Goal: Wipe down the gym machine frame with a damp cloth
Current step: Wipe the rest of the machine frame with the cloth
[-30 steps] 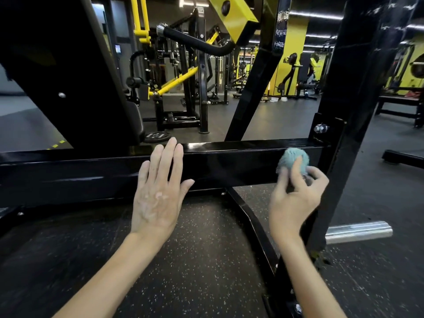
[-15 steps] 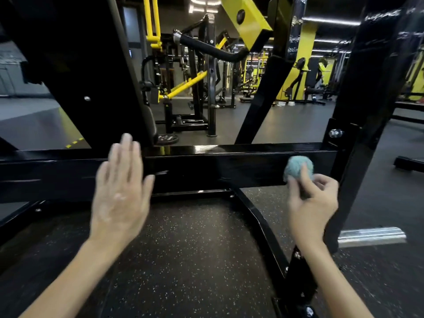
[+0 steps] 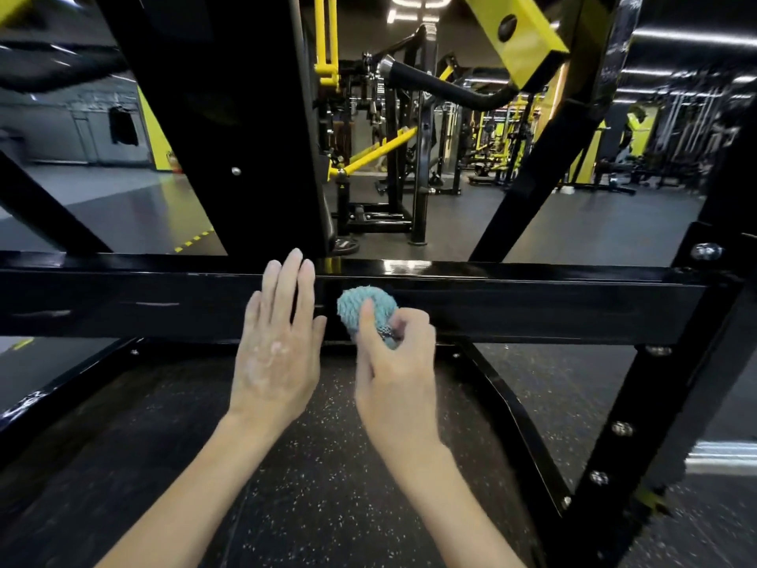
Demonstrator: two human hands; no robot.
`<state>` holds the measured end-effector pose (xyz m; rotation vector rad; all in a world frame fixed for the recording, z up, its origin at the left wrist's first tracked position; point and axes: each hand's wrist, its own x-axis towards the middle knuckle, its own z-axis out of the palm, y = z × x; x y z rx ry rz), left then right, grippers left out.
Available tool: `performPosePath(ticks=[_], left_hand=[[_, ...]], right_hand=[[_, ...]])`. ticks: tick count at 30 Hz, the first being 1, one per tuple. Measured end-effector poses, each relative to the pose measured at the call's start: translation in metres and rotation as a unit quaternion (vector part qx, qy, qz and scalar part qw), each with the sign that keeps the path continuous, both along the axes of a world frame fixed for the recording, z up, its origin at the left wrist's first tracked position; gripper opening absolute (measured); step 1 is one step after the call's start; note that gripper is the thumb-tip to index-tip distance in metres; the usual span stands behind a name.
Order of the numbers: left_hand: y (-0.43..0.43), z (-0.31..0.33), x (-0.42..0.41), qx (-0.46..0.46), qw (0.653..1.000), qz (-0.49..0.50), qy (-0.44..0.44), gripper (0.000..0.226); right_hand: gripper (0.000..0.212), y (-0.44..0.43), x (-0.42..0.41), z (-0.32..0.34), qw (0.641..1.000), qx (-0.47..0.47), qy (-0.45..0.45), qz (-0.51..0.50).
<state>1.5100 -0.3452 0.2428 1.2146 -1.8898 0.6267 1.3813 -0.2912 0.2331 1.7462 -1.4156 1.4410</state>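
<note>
The cloth (image 3: pixel 366 311) is teal and nubbly, the frame (image 3: pixel 532 305) glossy black, the floor (image 3: pixel 327 485) black with white specks.

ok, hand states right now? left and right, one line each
Left hand: open, fingers straight and flat against the black crossbar.
Right hand: closed on the balled teal cloth, pressing it to the crossbar.

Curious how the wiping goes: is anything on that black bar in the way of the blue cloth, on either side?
Yes, leftward: the left hand lies flat over the crossbar front, close beside the cloth held in the right hand. Rightward, the crossbar face shows nothing until the bolted upright.
</note>
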Motion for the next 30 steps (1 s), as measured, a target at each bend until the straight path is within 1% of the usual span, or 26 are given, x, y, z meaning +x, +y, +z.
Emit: performPosePath(ticks=[2, 5, 7, 9, 11, 13, 15, 18, 20, 23, 25, 26, 30], left_hand=[[0.001, 0.001, 0.002, 0.002, 1.000, -0.008, -0.002, 0.060], [0.002, 0.001, 0.001, 0.000, 1.000, -0.015, 0.003, 0.059], [0.003, 0.001, 0.000, -0.001, 1.000, -0.019, 0.011, 0.058], [0.002, 0.002, 0.000, 0.000, 0.999, -0.029, 0.017, 0.059], [0.002, 0.003, 0.004, -0.006, 0.999, -0.041, 0.010, 0.060], [0.001, 0.005, 0.011, -0.015, 0.998, -0.054, -0.011, 0.067], [0.001, 0.006, 0.024, -0.016, 0.998, -0.036, -0.041, 0.073], [0.003, 0.003, 0.049, -0.016, 0.998, 0.015, -0.052, 0.063], [0.001, 0.001, 0.062, -0.011, 0.998, 0.034, -0.044, 0.059], [-0.004, 0.000, 0.070, -0.011, 0.999, 0.029, -0.043, 0.062], [-0.007, -0.001, 0.069, -0.016, 0.999, 0.013, -0.039, 0.063], [-0.008, -0.002, 0.069, -0.017, 0.999, 0.008, -0.038, 0.062], [-0.008, -0.001, 0.077, -0.019, 0.999, -0.011, -0.038, 0.065]], right_hand=[[0.047, 0.007, -0.029, 0.004, 1.000, -0.013, 0.010, -0.018], [0.039, 0.016, -0.066, 0.011, 0.996, -0.051, -0.051, -0.049], [0.036, 0.017, -0.068, 0.013, 0.992, -0.058, -0.094, -0.061], [0.033, 0.011, -0.051, 0.009, 0.990, -0.070, -0.109, -0.051], [0.033, -0.001, -0.019, 0.005, 0.995, -0.067, -0.074, -0.014], [0.035, -0.012, 0.017, 0.001, 0.999, -0.043, -0.023, 0.008], [0.037, -0.016, 0.034, 0.001, 1.000, -0.018, 0.003, 0.018], [0.040, -0.005, 0.013, 0.004, 1.000, 0.013, 0.016, 0.023], [0.041, 0.006, -0.018, 0.006, 1.000, -0.009, 0.006, -0.002], [0.039, 0.016, -0.042, 0.009, 0.997, -0.036, -0.038, -0.049], [0.037, 0.011, -0.030, 0.007, 0.996, -0.038, -0.062, -0.051], [0.037, 0.005, -0.016, 0.006, 0.997, -0.037, -0.059, -0.038], [0.046, -0.023, 0.056, 0.003, 0.999, -0.014, 0.027, 0.022]])
